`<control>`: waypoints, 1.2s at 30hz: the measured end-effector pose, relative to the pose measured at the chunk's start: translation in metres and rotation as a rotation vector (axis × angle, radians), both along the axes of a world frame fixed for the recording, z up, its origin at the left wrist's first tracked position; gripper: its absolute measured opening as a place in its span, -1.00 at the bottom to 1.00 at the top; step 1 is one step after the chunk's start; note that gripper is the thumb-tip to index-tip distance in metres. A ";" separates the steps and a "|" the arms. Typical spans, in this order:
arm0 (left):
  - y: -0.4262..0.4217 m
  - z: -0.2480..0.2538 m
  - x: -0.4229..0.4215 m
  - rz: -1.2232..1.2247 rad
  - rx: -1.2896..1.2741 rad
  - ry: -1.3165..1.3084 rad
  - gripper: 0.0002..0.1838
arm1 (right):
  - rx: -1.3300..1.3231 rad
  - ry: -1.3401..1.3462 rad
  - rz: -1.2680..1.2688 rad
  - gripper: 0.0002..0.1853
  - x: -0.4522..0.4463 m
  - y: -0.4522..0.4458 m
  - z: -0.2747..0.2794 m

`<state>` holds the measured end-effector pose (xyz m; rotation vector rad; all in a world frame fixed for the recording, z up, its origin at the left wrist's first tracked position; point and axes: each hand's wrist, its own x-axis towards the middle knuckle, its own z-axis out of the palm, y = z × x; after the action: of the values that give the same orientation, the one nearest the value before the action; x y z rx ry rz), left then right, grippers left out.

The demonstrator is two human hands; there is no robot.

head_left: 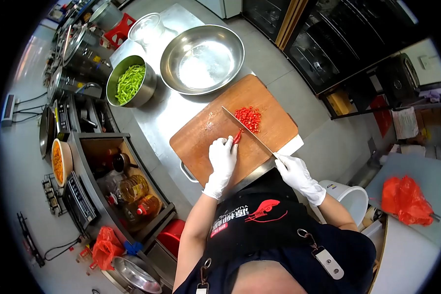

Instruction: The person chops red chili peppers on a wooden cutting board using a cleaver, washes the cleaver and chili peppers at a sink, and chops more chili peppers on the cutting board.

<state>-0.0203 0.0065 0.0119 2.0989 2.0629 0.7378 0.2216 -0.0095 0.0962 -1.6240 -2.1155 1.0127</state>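
Slender red chili (237, 136) is held by left fingers (228, 142); right fingers (281, 161) grip the knife (250, 132).

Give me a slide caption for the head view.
Gloved left hand on a red chilli, right hand gripping a knife beside chopped pieces on a brown board.

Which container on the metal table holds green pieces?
The deep metal pot, left of the wide, shallow metal pan; neither that pan nor the clear container shows any green.
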 end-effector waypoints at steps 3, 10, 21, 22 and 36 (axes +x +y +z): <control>0.001 0.001 0.002 0.018 -0.035 0.002 -0.72 | -0.010 -0.022 0.053 -0.67 0.005 0.004 0.004; 0.001 0.002 0.002 0.025 -0.019 0.019 -0.76 | 0.012 -0.102 0.151 -0.67 0.001 0.007 0.012; 0.003 -0.004 0.001 -0.045 -0.015 -0.002 -0.83 | 0.158 -0.363 0.248 -0.81 -0.021 -0.001 -0.014; 0.003 -0.003 0.001 -0.036 -0.018 -0.005 -0.82 | 0.157 -0.350 0.244 -0.81 -0.020 0.001 -0.016; 0.000 -0.005 0.004 -0.002 -0.009 -0.032 -0.84 | 0.056 -0.160 0.206 -0.74 0.002 0.007 -0.003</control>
<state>-0.0166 0.0062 0.0068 2.0705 2.0434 0.7557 0.2235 -0.0028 0.0936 -1.5308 -2.4354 0.8982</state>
